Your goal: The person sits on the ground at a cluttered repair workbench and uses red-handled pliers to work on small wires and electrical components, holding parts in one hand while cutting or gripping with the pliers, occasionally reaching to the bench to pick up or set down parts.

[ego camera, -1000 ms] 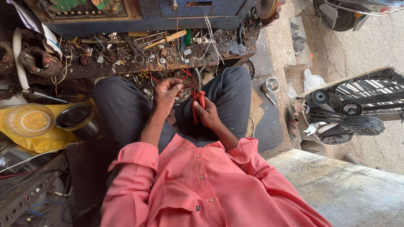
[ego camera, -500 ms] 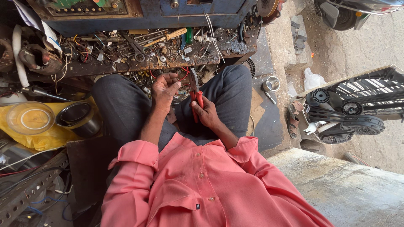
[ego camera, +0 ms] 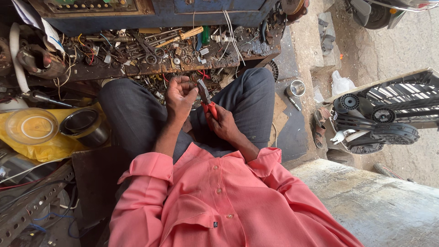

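My right hand [ego camera: 225, 122] grips the red handles of a pair of pliers [ego camera: 206, 99] over my lap, jaws pointing up and away from me. My left hand [ego camera: 179, 97] is curled just left of the jaws, its fingertips pinched on something small that I cannot make out. Both hands hover above my knees in dark trousers [ego camera: 132, 114]. My pink shirt sleeves are rolled to the elbows.
A low workbench [ego camera: 137, 68] ahead is littered with screwdrivers, scissors, wires and small metal parts. At the left are a steel bowl [ego camera: 82, 123] and a round clear lid [ego camera: 31, 126] on a yellow bag. A small steel cup [ego camera: 296, 88], sandals and a black ribbed machine part [ego camera: 379, 119] lie at the right.
The pliers have swung up so the jaws point away from me, and my left hand has closed in on the jaws. Both hands stayed over my lap.
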`<state>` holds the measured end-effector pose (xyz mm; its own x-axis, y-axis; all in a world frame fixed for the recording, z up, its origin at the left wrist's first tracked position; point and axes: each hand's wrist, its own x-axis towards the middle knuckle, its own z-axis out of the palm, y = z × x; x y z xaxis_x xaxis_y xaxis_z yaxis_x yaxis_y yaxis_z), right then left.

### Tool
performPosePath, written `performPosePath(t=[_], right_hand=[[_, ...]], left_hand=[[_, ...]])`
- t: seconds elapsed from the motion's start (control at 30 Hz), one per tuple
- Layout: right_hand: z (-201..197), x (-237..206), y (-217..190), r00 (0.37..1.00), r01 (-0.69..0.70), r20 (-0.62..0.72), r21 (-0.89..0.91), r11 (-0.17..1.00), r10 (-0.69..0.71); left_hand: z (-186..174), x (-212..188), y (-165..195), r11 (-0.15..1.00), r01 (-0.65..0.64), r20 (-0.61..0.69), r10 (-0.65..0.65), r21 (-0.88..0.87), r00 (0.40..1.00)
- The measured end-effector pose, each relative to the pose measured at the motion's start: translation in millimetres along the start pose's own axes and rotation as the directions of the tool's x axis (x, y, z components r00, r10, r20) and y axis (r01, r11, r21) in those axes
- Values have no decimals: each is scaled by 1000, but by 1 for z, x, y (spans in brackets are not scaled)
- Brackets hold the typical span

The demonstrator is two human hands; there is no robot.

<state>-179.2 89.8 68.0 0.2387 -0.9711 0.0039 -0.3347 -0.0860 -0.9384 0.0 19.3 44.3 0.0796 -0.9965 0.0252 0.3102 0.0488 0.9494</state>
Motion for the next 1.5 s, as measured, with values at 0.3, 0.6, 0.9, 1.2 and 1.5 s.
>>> performPosePath(t=[0.3, 0.6, 0.9, 1.2, 1.5], right_hand=[[2, -2, -1, 997, 60, -37, -70, 996, -63], [6, 0, 19, 964, 193, -128, -255, 948, -231], [-4, -8, 37, 1000, -3, -26, 113, 994, 6], [-7, -8, 12, 996, 36, -81, -89, 995, -43], [2, -13, 17, 987, 40, -127, -374, 926, -94]], left_hand=[[-2, -6, 3, 999, -39, -10, 39, 38, 999], [2, -8, -2, 995, -96, 9, 96, 25, 995], [5, -6, -4, 996, 0, 36, 3, -95, 999], [19, -11, 13, 981, -175, 27, 173, 83, 985], [28, -16, 9, 964, -179, -113, 204, 199, 973]])
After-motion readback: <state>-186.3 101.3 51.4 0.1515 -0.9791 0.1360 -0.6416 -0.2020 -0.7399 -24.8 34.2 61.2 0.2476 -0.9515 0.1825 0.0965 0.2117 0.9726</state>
